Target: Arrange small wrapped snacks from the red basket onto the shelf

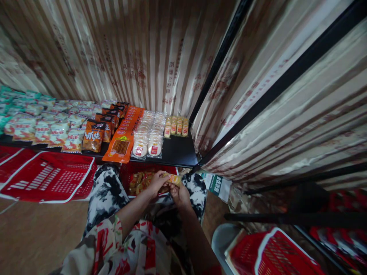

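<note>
My left hand (156,184) and my right hand (179,194) meet over my lap, both closed on a small yellow-orange snack packet (174,178). Just beyond them a red basket (126,176) holds several similar small snack packets (140,182). Above it runs a low black shelf (177,152) with rows of goods: small yellow packets (176,126) at the right, white round rice-cracker packs (149,133), long orange packs (124,135) and brown snack bags (94,135).
Pale snack bags (43,126) fill the shelf's left part. An upside-down red basket (47,177) lies on the floor at the left, another red basket (272,254) at the lower right. Striped curtains (129,49) hang behind; black shelf frames (275,91) cross at the right.
</note>
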A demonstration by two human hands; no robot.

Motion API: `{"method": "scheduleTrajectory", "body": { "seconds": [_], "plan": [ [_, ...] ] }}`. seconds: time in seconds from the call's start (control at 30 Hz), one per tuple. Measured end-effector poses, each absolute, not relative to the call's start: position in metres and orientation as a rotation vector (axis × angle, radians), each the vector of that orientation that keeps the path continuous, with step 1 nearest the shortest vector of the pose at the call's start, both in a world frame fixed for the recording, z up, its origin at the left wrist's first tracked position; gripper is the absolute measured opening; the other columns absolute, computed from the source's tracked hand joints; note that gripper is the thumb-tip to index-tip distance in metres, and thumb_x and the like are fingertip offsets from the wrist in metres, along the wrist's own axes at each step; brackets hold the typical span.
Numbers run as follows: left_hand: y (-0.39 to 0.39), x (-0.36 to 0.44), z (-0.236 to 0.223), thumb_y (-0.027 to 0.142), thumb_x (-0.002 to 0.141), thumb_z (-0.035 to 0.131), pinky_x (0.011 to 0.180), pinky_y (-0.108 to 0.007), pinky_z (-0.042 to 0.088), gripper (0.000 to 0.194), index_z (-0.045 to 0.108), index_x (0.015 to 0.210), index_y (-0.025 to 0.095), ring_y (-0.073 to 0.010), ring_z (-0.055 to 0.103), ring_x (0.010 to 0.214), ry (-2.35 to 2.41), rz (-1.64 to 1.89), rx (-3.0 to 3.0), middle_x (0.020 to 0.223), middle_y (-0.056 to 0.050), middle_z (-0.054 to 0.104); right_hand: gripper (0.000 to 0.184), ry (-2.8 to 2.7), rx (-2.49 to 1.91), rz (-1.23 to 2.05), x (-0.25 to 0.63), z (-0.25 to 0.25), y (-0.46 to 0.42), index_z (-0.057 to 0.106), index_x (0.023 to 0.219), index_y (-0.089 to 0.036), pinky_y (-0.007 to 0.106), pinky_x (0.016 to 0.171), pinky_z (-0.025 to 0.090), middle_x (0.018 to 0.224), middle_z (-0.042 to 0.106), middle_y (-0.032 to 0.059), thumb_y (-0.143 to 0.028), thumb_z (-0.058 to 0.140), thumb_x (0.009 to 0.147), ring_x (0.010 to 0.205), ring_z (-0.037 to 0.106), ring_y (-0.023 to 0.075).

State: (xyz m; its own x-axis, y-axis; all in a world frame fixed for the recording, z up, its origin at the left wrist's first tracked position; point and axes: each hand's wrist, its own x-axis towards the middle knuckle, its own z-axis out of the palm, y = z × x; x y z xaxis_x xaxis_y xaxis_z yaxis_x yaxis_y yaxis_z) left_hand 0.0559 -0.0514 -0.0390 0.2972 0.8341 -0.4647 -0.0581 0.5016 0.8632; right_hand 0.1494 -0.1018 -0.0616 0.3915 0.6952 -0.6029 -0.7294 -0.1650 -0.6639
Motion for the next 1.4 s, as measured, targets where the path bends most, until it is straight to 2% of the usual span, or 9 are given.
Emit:
{"method": "scheduleTrajectory", "body": {
  "seconds": [0.27, 0.43, 0.57, 0.77, 1.0, 1.2, 1.4],
  "plan": [
    [-0.052, 0.056, -0.046, 0.032, 0.064, 0.072, 0.053, -0.018, 0.044, 0.026, 0.055, 0.075, 0.015, -0.0089, 0.054, 0.063, 1.196, 0.756, 0.927, 0.070, 0.002, 0.054, 0.016, 0.091, -1.222, 1.224, 0.153, -0.045, -0.098, 0.051, 0.064, -0.018, 0.012, 0.037, 0.038, 0.047, 0.056, -0.0052, -0.025, 0.060, 0.075, 0.038, 0.050, 0.0045],
    [-0.053, 0.057, -0.046, 0.036, 0.064, 0.072, 0.056, -0.019, 0.045, 0.032, 0.058, 0.083, 0.015, -0.0112, 0.057, 0.070, 1.220, 0.729, 0.927, 0.077, -0.002, 0.059, 0.015, 0.131, -1.210, 1.232, 0.154, -0.037, -0.096, 0.051, 0.061, -0.017, 0.011, 0.037, 0.036, 0.047, 0.057, -0.0050, -0.019, 0.054, 0.076, 0.037, 0.049, 0.0032],
    [-0.053, 0.057, -0.043, 0.035, 0.065, 0.072, 0.057, -0.019, 0.045, 0.037, 0.059, 0.094, 0.016, -0.0123, 0.059, 0.073, 1.181, 0.711, 0.954, 0.085, -0.004, 0.063, 0.011, 0.094, -1.258, 1.196, 0.155, -0.036, -0.096, 0.055, 0.066, -0.016, 0.011, 0.039, 0.038, 0.049, 0.058, -0.0051, -0.023, 0.057, 0.074, 0.039, 0.051, 0.0031],
    [-0.050, 0.061, -0.039, 0.030, 0.073, 0.062, 0.053, -0.018, 0.042, 0.028, 0.060, 0.095, 0.012, -0.0132, 0.059, 0.073, 1.150, 0.677, 1.032, 0.086, -0.007, 0.065, 0.016, -0.073, -1.275, 1.160, 0.160, -0.039, -0.091, 0.057, 0.068, -0.016, 0.011, 0.037, 0.037, 0.049, 0.057, -0.0065, -0.028, 0.067, 0.065, 0.039, 0.050, 0.0032],
    [-0.044, 0.066, -0.034, 0.030, 0.069, 0.066, 0.052, -0.020, 0.042, 0.027, 0.059, 0.087, 0.012, -0.0134, 0.059, 0.066, 1.178, 0.675, 0.991, 0.077, -0.005, 0.065, 0.021, -0.210, -1.284, 1.079, 0.163, -0.043, -0.083, 0.062, 0.072, -0.017, 0.014, 0.039, 0.038, 0.051, 0.057, -0.0059, -0.034, 0.069, 0.062, 0.042, 0.050, 0.0050],
    [-0.040, 0.070, -0.029, 0.026, 0.073, 0.061, 0.049, -0.020, 0.040, 0.019, 0.056, 0.085, 0.013, -0.0119, 0.057, 0.059, 1.201, 0.690, 1.034, 0.074, -0.005, 0.064, 0.024, -0.390, -1.345, 1.032, 0.170, -0.042, -0.076, 0.065, 0.078, -0.018, 0.017, 0.043, 0.037, 0.054, 0.060, -0.0052, -0.037, 0.066, 0.063, 0.045, 0.049, 0.0071],
    [-0.031, 0.075, -0.013, 0.024, 0.075, 0.057, 0.048, -0.020, 0.039, 0.014, 0.055, 0.083, 0.013, -0.0123, 0.058, 0.059, 1.217, 0.706, 1.077, 0.072, -0.004, 0.064, 0.028, -0.525, -1.421, 0.997, 0.178, -0.033, -0.065, 0.067, 0.088, -0.019, 0.018, 0.042, 0.037, 0.050, 0.056, -0.0064, -0.036, 0.064, 0.067, 0.043, 0.046, 0.0081]
  ]
}}
